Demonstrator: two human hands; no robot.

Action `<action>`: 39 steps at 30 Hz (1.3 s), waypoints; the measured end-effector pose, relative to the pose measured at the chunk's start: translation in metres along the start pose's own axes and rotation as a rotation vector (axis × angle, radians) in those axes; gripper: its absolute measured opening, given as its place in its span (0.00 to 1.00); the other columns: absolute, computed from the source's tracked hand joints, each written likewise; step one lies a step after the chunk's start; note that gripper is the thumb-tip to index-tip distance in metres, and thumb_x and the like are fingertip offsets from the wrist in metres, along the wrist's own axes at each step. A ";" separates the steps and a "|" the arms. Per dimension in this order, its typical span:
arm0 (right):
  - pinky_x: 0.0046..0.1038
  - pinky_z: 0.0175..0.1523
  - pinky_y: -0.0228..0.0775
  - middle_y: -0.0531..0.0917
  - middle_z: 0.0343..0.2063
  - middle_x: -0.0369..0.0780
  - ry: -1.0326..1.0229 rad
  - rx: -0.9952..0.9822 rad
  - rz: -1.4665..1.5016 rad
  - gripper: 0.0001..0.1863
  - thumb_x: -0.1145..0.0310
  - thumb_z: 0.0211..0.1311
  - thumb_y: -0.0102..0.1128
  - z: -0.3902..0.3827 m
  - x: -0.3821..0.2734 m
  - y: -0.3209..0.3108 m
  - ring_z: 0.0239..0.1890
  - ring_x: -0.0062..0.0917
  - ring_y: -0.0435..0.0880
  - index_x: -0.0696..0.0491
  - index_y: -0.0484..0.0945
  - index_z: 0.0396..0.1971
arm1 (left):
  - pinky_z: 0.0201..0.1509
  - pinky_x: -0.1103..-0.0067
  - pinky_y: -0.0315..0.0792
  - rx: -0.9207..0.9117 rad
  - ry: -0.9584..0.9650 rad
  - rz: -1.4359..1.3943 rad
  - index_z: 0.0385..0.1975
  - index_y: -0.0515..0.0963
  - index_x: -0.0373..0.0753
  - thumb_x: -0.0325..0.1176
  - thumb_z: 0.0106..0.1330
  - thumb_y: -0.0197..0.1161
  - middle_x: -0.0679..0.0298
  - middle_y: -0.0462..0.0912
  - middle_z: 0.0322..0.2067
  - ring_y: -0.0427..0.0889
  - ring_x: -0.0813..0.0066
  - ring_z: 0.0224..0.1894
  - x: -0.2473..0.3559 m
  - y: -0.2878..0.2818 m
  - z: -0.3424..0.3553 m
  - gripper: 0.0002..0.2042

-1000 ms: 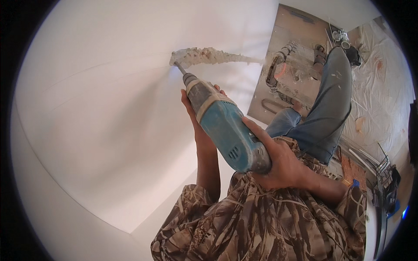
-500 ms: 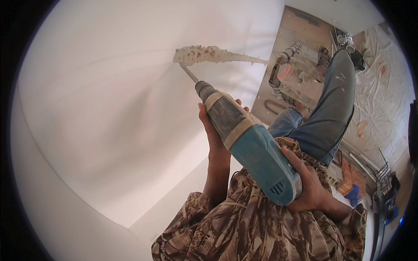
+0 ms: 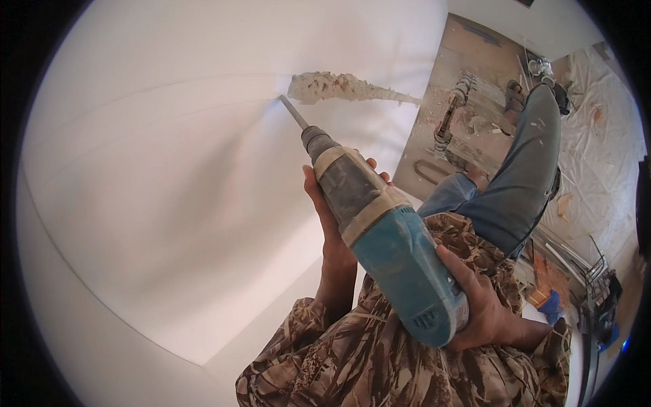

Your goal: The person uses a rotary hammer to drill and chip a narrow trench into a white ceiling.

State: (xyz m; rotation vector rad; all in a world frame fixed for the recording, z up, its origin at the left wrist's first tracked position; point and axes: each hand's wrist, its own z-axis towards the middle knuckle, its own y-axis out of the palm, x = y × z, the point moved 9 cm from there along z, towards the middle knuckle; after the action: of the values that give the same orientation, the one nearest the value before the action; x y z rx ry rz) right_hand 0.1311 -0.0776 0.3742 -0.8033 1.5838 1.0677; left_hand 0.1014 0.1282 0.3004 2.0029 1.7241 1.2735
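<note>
A teal and dark grey rotary hammer drill [image 3: 405, 268] slants across the middle, its long metal bit [image 3: 293, 112] pointing up and left at a white wall [image 3: 169, 169]. The bit's tip is at the wall face, just left of a rough chipped groove [image 3: 336, 88]; whether it touches, I cannot tell. My left hand [image 3: 325, 203] wraps round the front of the drill body from beneath, fingertips showing on the far side. With my right hand [image 3: 481, 305] I grip the rear handle, which is mostly hidden by the palm. Two faint lines run along the wall leftward from the groove.
Below the groove stands a dusty plank platform [image 3: 475, 146] with coiled rope round it, and my foot [image 3: 513, 98] rests there. Plastic sheeting [image 3: 597, 156] covers floor at right. Lower right are a reddish-brown box [image 3: 550, 277], a blue cloth [image 3: 553, 305] and metal rods.
The bit has come away from the groove's left end to smooth wall beside it. The drill's rear has dipped slightly, and the view has shifted a little. Both hands keep their hold.
</note>
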 end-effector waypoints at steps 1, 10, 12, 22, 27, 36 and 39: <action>0.39 0.52 0.78 0.83 0.47 0.55 0.008 -0.011 -0.039 0.63 0.68 0.41 0.76 0.002 -0.005 0.002 0.46 0.48 0.87 0.52 0.44 0.77 | 0.47 0.63 0.83 -0.018 -0.006 -0.007 0.55 0.71 0.39 0.73 0.66 0.49 0.54 0.76 0.46 0.80 0.57 0.47 0.004 0.000 0.001 0.39; 0.44 0.49 0.78 0.82 0.46 0.56 0.095 -0.074 -0.105 0.64 0.68 0.43 0.73 0.032 0.013 0.015 0.46 0.52 0.85 0.46 0.39 0.78 | 0.52 0.63 0.81 -0.134 0.025 0.085 0.54 0.72 0.41 0.73 0.68 0.47 0.59 0.77 0.46 0.79 0.61 0.50 0.020 -0.009 0.018 0.36; 0.44 0.51 0.78 0.82 0.47 0.57 0.072 -0.033 -0.110 0.63 0.68 0.44 0.73 0.029 0.016 0.010 0.47 0.52 0.84 0.47 0.40 0.78 | 0.52 0.64 0.81 -0.118 0.034 0.110 0.54 0.72 0.41 0.73 0.68 0.47 0.59 0.77 0.46 0.79 0.62 0.50 0.015 -0.011 0.018 0.36; 0.39 0.57 0.77 0.80 0.53 0.58 0.016 0.078 -0.006 0.58 0.70 0.44 0.73 -0.010 0.017 -0.033 0.52 0.51 0.84 0.51 0.49 0.77 | 0.50 0.62 0.82 0.020 0.045 0.208 0.50 0.75 0.42 0.74 0.68 0.43 0.59 0.81 0.44 0.84 0.59 0.48 -0.019 -0.003 0.019 0.36; 0.36 0.57 0.78 0.80 0.54 0.58 -0.054 0.069 -0.028 0.59 0.71 0.42 0.74 0.000 0.004 -0.037 0.52 0.49 0.85 0.53 0.49 0.77 | 0.50 0.63 0.82 0.055 0.094 0.230 0.50 0.75 0.43 0.74 0.68 0.43 0.58 0.81 0.44 0.84 0.60 0.48 -0.004 0.004 0.015 0.37; 0.40 0.54 0.79 0.83 0.50 0.55 0.037 0.012 0.028 0.60 0.70 0.44 0.73 0.023 0.011 -0.024 0.48 0.50 0.86 0.50 0.45 0.77 | 0.50 0.63 0.82 0.060 0.061 0.193 0.51 0.75 0.42 0.74 0.68 0.44 0.58 0.81 0.43 0.83 0.60 0.48 0.013 -0.002 0.027 0.37; 0.41 0.53 0.79 0.83 0.49 0.56 0.034 0.031 0.022 0.59 0.69 0.45 0.73 0.030 0.009 -0.021 0.47 0.52 0.85 0.48 0.45 0.78 | 0.49 0.62 0.81 0.046 0.059 0.196 0.50 0.76 0.42 0.74 0.68 0.44 0.58 0.81 0.43 0.83 0.59 0.48 0.018 -0.007 0.032 0.37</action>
State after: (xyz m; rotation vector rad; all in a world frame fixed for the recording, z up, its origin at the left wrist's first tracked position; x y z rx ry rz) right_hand 0.1592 -0.0577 0.3573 -0.7888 1.6369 1.0479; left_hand 0.1176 0.1578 0.2850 2.2290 1.6290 1.3774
